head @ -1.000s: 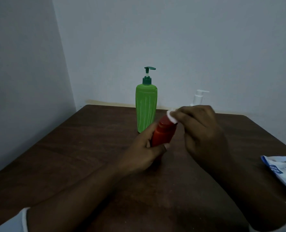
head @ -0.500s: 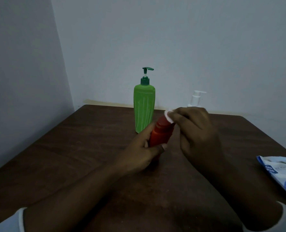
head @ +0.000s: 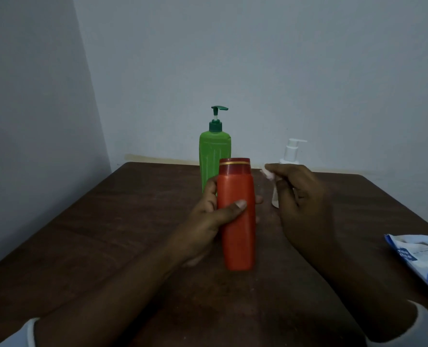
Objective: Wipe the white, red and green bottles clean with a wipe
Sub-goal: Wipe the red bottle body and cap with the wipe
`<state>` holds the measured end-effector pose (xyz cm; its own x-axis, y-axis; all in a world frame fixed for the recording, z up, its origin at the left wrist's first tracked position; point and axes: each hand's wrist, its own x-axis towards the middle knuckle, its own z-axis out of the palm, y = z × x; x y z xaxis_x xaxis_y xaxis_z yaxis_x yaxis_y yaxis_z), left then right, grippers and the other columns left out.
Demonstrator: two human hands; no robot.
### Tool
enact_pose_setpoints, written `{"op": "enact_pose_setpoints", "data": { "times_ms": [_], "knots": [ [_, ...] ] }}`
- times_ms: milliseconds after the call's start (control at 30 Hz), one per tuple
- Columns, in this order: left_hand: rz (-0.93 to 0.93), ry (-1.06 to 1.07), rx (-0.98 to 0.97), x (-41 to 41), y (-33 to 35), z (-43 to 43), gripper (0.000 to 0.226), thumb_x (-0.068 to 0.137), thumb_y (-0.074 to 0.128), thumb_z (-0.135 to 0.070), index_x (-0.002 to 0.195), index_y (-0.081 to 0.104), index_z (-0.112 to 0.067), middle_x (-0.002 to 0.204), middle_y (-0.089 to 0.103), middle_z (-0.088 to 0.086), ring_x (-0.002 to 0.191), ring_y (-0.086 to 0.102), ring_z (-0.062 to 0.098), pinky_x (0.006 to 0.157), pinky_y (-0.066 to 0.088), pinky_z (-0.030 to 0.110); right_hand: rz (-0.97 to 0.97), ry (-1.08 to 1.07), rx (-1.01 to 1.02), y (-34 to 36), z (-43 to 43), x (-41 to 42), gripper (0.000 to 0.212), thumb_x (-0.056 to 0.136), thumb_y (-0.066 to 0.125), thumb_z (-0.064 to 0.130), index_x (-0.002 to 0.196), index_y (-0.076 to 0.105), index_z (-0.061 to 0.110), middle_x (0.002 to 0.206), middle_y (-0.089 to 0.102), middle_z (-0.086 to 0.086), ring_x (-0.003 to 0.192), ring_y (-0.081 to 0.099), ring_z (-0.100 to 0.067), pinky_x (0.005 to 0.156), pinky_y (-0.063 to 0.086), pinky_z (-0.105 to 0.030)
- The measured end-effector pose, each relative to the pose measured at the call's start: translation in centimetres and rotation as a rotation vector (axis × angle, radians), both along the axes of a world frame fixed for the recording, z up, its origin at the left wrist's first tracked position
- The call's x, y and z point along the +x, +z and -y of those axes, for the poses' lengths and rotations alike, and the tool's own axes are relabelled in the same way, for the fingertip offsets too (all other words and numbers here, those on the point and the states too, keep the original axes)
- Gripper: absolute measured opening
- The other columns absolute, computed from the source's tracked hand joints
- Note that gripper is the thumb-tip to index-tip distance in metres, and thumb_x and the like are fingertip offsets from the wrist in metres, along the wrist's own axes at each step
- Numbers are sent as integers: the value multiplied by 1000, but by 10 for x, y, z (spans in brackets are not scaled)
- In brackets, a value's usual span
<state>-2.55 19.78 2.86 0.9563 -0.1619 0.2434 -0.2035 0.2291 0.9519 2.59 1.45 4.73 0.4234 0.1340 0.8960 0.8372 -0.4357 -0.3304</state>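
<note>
I'm looking down at a dark brown wood-grain surface [head: 107, 246] set in a corner of plain pale walls [head: 258, 71], in dim light. The left hand [head: 203, 226] is holding the red bottle [head: 236, 221] upright over the surface. Its fingers [head: 209, 194] are curling round the smooth, flat-sided plastic body, and a gold band is ringing the cap. The right hand [head: 305, 209] is pinching a small white wipe [head: 268, 173] in its fingertips, just beside the cap and apart from it. The ribbed green bottle [head: 209, 159] and the white bottle [head: 291, 151], both pump-topped, are standing behind. A blue-white packet [head: 418, 259] is lying at right, its print too blurred to read.
</note>
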Motion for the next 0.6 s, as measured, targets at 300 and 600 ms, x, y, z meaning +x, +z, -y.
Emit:
{"op": "enact_pose_setpoints", "data": {
  "times_ms": [300, 600],
  "knots": [
    [-141, -57, -169, -3, 0, 3, 45, 90, 68, -43, 133, 60, -33, 106, 74, 13, 81, 73, 28, 70, 61, 37, 8, 51, -19, -10, -12, -6, 30, 96, 59, -1, 121, 70, 11, 111, 62, -2, 107, 60, -8, 91, 45, -16],
    [-420, -18, -549, 10, 4, -3, 61, 88, 67, -58, 113, 77, -3, 94, 68, 12, 84, 65, 25, 82, 52, 39, 156, 218, -459, -12, -22, -38, 30, 97, 52, 19, 117, 71, 8, 112, 62, -7, 99, 60, -18, 84, 51, -28]
  ]
}}
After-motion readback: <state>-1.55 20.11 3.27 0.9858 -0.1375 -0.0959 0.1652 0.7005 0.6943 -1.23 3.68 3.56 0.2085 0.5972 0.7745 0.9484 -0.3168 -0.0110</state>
